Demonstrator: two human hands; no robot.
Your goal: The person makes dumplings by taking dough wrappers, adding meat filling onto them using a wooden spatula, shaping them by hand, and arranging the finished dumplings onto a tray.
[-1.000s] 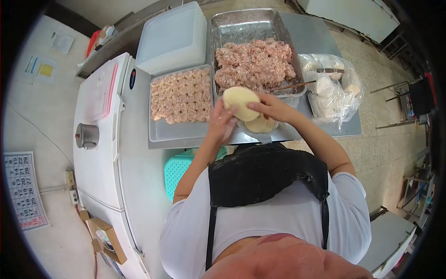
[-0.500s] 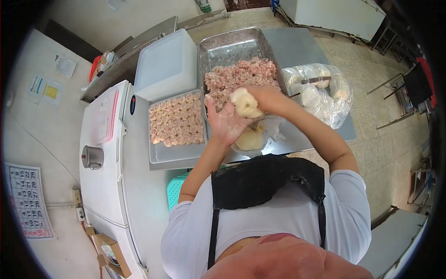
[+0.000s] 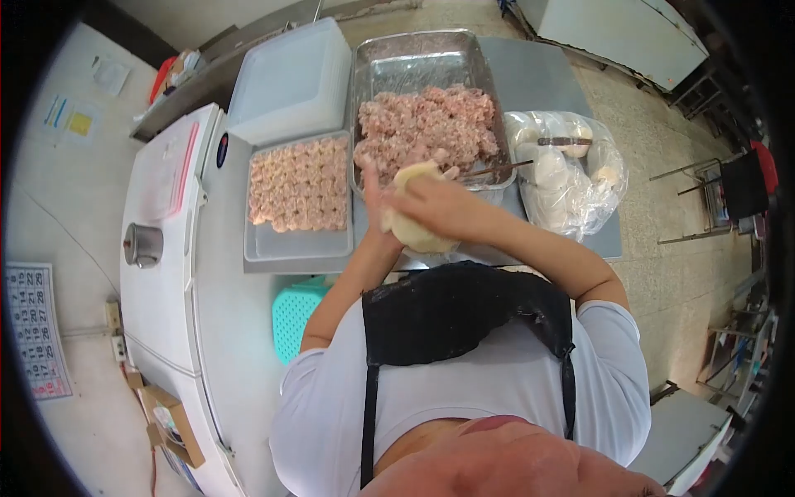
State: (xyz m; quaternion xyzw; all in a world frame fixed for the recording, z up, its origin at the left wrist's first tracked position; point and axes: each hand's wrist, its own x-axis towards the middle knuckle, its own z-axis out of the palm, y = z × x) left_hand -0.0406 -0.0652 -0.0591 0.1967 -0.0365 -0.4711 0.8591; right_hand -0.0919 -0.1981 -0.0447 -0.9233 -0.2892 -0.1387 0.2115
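Note:
My right hand (image 3: pixel 435 205) is closed around a pale round dough wrapper (image 3: pixel 420 171), in front of the meat tray. Close against it is my left hand (image 3: pixel 379 217), its fingers stretched upward and its palm partly covered by the right. More pale dough wrappers (image 3: pixel 424 238) show just below the hands. Beyond them, a deep metal tray (image 3: pixel 418 50) holds a mound of minced meat (image 3: pixel 431 124). A thin dark stick (image 3: pixel 497 168) reaches over that tray's near right corner. Left of the hands, a shallow tray (image 3: pixel 298 243) carries rows of small meat-filled dumplings (image 3: pixel 300 184).
Stacked translucent containers (image 3: pixel 290 79) stand at the back left. A clear plastic bag (image 3: pixel 571 178) of round white pieces lies right on the metal table (image 3: pixel 534 70). A white freezer (image 3: pixel 161 298) with a metal cup (image 3: pixel 143 245) is at left; a turquoise plastic basket (image 3: pixel 296 319) sits below.
My right hand has come down and left across my left palm with the wrapper. The whole view has shifted slightly, and the dark stick shows more.

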